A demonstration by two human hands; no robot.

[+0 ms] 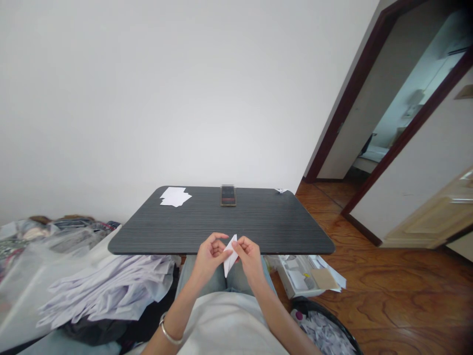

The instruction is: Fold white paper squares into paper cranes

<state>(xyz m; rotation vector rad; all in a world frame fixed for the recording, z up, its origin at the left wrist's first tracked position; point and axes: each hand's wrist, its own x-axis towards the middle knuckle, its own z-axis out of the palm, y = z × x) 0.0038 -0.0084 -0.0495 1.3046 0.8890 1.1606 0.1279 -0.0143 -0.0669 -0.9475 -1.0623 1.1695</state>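
Note:
A small folded piece of white paper (229,260) is held upright at the near edge of the dark table (218,224), its narrow point upward. My left hand (212,254) has its thumb against the paper's left side, with the other fingers curled and the index finger arched above. My right hand (247,252) pinches the paper from the right between thumb and fingers. Both hands are close together above my lap. A stack of white paper sheets (175,196) lies at the table's far left. At the far right corner sits a small folded white paper piece (281,190).
A phone (228,195) lies at the table's back, by the wall. Folded pale clothes (111,291) are piled below on the left. Below on the right are a white box (295,278) with papers and a black bin (345,328) filled with paper scraps.

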